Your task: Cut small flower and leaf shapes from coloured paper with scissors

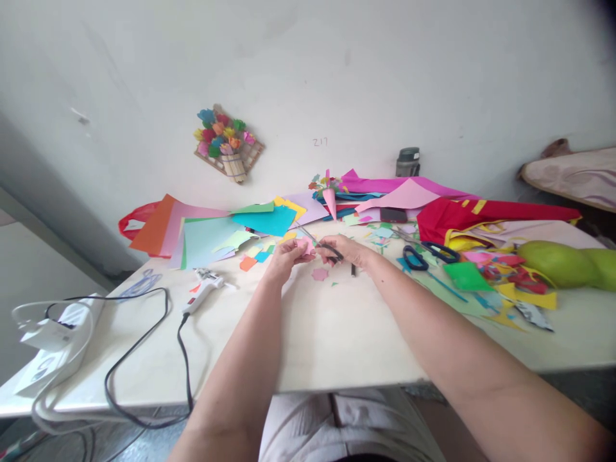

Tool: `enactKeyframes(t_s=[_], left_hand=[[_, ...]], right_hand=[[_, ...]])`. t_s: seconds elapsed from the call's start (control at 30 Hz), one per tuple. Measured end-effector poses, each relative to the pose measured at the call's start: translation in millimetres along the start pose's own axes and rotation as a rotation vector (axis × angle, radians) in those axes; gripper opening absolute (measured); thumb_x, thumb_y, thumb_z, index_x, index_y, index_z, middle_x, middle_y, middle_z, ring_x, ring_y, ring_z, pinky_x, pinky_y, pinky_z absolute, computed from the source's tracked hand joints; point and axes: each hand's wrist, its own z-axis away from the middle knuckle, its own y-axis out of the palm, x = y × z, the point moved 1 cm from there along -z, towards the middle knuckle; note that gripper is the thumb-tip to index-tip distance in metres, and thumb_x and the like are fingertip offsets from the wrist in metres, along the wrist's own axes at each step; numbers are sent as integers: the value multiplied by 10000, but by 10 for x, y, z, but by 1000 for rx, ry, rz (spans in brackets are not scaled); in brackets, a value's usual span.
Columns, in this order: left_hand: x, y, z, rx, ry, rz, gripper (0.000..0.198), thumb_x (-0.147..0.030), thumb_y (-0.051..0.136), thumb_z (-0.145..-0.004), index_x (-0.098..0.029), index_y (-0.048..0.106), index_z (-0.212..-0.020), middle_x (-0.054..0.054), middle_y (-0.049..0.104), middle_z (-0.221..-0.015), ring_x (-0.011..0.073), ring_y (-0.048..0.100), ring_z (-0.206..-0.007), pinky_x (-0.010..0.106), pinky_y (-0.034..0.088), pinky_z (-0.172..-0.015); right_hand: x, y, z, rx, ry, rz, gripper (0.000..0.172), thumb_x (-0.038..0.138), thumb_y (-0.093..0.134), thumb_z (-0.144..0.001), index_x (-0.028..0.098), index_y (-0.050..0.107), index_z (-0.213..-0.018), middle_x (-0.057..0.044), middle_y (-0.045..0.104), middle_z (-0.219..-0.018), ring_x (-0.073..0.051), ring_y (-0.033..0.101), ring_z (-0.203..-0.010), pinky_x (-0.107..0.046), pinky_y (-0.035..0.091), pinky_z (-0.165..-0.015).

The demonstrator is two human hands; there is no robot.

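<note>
My left hand (pixel 289 254) pinches a small piece of pink paper (pixel 304 245) over the middle of the table. Close on its right, my right hand (pixel 342 248) is closed round the dark handles of a pair of scissors (pixel 331 252). The blades point up and to the left, beside the pink paper; whether they touch it I cannot tell. A pink paper flower shape (pixel 319 274) lies flat on the table just below the hands. Small coloured paper pieces (pixel 264 254) lie to the left of my left hand.
A white glue gun (pixel 204 289) with a black cord lies left, near a power strip (pixel 62 340). Coloured sheets (pixel 206 234) are spread along the wall. On the right are more scissors (pixel 428 254), paper scraps (pixel 510 273) and a green object (pixel 558 263). A bottle (pixel 407 162) stands at the back.
</note>
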Motion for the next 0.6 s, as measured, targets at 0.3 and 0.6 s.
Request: enactKeyframes(t_s=[0.3,0.6], left_hand=[[-32,28,8,-10,-10,48,313,-416,746,-657,-142,604,-709,13,639,-675,117,612,-619,315,531,-746],[8,-4,-20,10,-25,69,284,-402,714,-695,-146,591,-715,13,636,-670,126,620,-600,315,536,-710]], right_hand=[[-62,31,-41,53,9,26,384,531,613,-738,157,528,-717,25,593,-542,-68,498,-411,-184,306,-370],[-7,43,-10,51,17,15,344,478,651,-717,150,547,-734,37,578,-530,-65,494,-412,-179,295,-378]])
